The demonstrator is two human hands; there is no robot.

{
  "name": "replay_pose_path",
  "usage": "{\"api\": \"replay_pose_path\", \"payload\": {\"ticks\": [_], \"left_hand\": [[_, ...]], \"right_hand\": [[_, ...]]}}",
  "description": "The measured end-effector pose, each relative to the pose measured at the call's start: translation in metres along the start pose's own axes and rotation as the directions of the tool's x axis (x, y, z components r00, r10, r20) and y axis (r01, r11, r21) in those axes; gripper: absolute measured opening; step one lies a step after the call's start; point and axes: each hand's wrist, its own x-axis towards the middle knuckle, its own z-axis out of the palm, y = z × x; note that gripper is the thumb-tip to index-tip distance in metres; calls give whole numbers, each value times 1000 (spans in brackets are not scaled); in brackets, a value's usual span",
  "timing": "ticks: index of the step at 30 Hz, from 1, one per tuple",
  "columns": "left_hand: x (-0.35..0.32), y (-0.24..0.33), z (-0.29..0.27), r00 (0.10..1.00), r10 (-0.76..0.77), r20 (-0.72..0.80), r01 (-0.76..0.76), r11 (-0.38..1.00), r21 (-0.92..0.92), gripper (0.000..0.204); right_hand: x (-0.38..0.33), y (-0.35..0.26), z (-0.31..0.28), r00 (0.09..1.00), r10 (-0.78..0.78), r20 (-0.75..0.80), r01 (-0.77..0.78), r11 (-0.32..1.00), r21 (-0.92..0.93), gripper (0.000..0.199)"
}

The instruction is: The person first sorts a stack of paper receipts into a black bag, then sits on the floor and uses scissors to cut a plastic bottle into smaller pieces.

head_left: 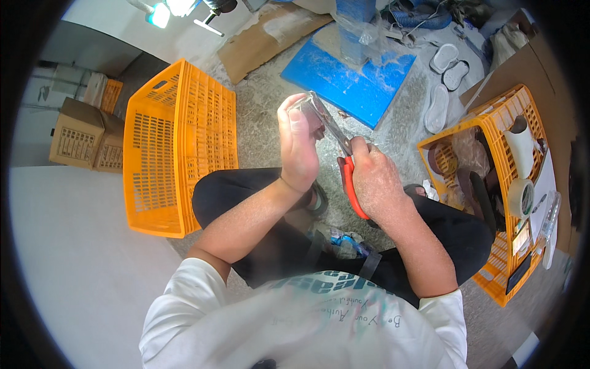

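My right hand (378, 181) is closed round the red handles of a pair of scissors (335, 130). Their long metal blades point up and left toward my other hand. My left hand (298, 147) is raised with its fingers curled round a thin, shiny, partly see-through piece (314, 112); its exact kind is unclear. The blades lie right along this piece, and I cannot tell whether they touch it. Both hands are held up in front of my knees, above the dusty floor.
A tall orange crate (153, 166) stands at my left. At my right, another orange crate (501, 246) holds a tape roll (520, 198) and other odds and ends. Ahead lies a dusty blue board (362, 80), with cardboard (270, 34) and white slippers (437, 107) nearby.
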Motion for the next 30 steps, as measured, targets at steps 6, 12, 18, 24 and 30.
{"api": "replay_pose_path", "payload": {"ticks": [6,12,18,24,30], "left_hand": [[3,-4,0,999,-8,-31,10,998,69,42],[5,-4,-4,1000,-15,-27,16,1000,18,43],[7,0,-2,1000,13,-25,-13,1000,-12,42],[1,3,-2,1000,24,-3,-24,998,-62,44],[0,2,0,999,45,-8,-45,997,-63,44]], "right_hand": [[-2,1,3,999,-14,-45,14,1000,-1,24],[0,4,6,1000,9,12,-11,991,130,31],[-2,1,6,991,-36,-132,52,992,116,54],[0,-2,4,999,28,-19,-27,997,72,50],[-1,-3,0,1000,-21,-17,21,1000,-13,27]]}}
